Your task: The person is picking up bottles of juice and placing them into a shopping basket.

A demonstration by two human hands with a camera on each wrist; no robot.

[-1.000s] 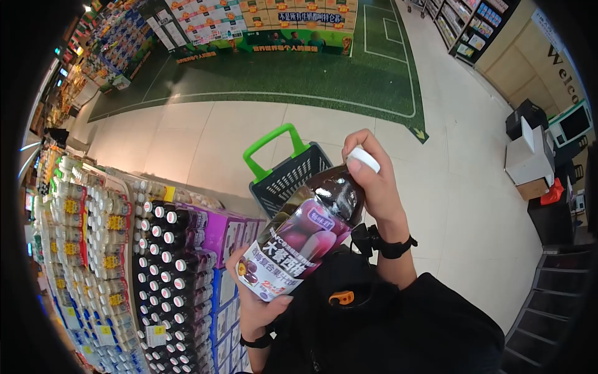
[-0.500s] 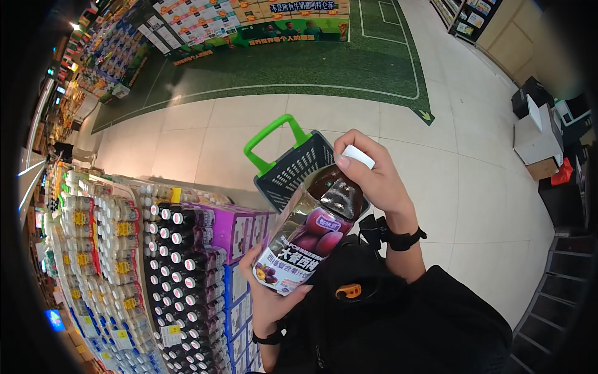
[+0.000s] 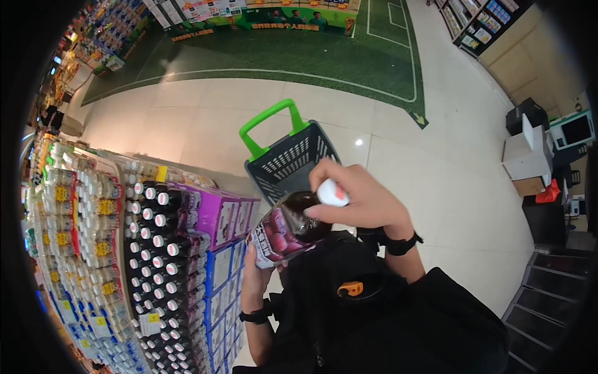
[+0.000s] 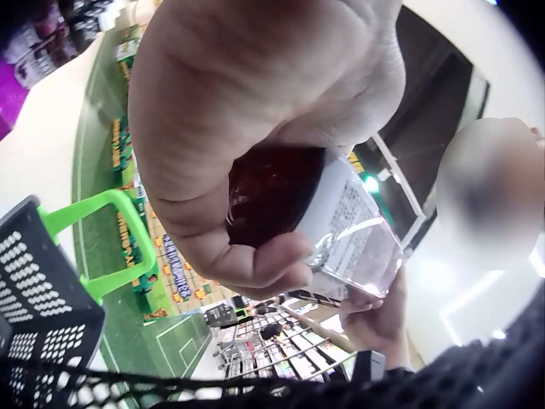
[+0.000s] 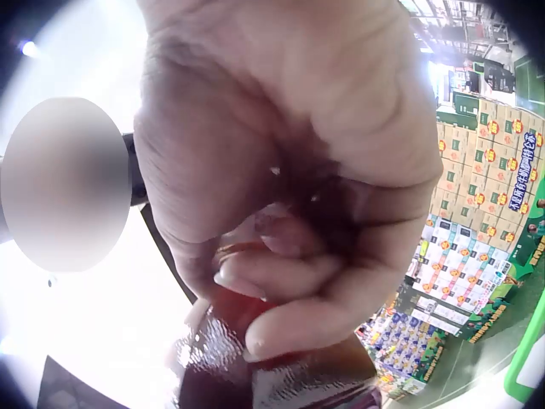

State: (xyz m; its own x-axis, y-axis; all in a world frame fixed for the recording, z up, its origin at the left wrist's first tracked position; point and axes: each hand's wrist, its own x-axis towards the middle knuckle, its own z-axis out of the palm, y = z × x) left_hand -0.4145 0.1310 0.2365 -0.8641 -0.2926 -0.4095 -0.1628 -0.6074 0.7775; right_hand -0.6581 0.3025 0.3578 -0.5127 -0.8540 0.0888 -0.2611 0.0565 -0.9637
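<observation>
A large bottle of dark juice, with plums pictured on its label and a white cap, is held at a tilt in front of the body. My right hand grips its neck, fingers curled round just below the cap. In the right wrist view, the bent fingers lie against the bottle's ribbed shoulder. Down at the base, my left hand holds the other end, and the left wrist view shows its fingers curled round the bottle. Just beyond the bottle stands a grey shopping basket with a green handle.
Stacked dark juice bottles with white caps stand close on the left, beside purple boxes. Pale bottles fill the shelf farther left. Ahead lies a green mat; at right are a white machine and dark racks.
The bottle has moved slightly left and tipped so its cap faces more toward the head camera. My right hand has shifted from the cap to the neck below it. My left hand still supports the base.
</observation>
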